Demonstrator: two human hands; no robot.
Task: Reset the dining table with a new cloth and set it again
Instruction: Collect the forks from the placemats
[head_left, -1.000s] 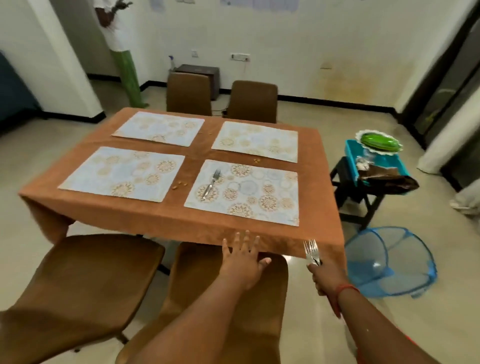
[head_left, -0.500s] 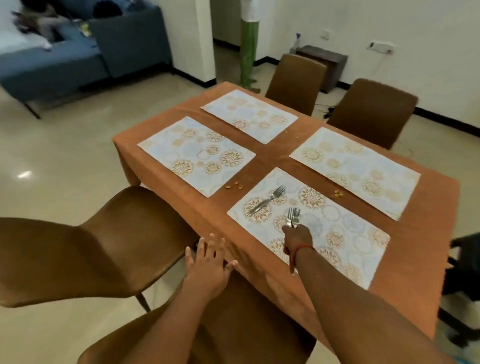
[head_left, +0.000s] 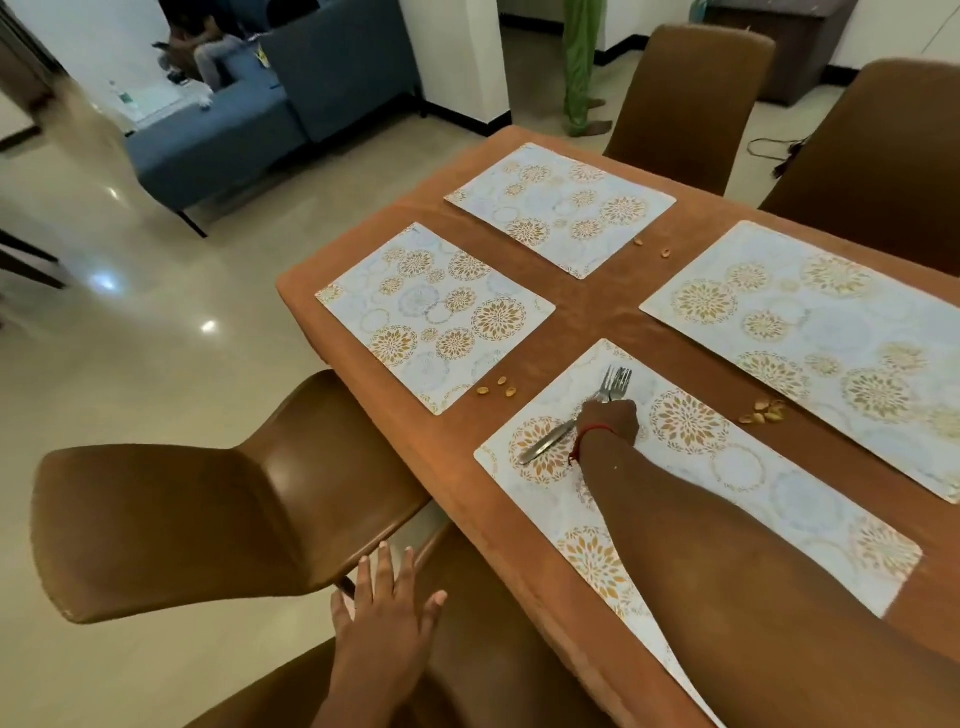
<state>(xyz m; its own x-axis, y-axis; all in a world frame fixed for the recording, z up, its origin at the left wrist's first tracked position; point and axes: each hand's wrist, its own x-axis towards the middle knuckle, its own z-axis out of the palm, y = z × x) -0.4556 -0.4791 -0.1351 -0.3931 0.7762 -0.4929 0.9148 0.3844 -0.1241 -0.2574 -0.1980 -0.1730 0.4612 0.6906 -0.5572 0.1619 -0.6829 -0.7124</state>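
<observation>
- Two forks (head_left: 615, 382) stick out of the right hand (head_left: 609, 420), fingers curled around them, centre frame; reaching for the loose fork (head_left: 545, 446) on the mat (head_left: 727, 483) could spill them.
- Left hand (head_left: 387, 623), fingers spread, rests on a chair (head_left: 467, 675), lower centre.
- Shells (head_left: 763, 413) may scatter when the cloth (head_left: 597, 306) lifts.

Dining table (head_left: 415, 457) under brown cloth (head_left: 597, 306): four floral placemats (head_left: 431, 317), nut shells (head_left: 763, 413) right of fingers (head_left: 615, 413), fork (head_left: 545, 444) left of them.
</observation>
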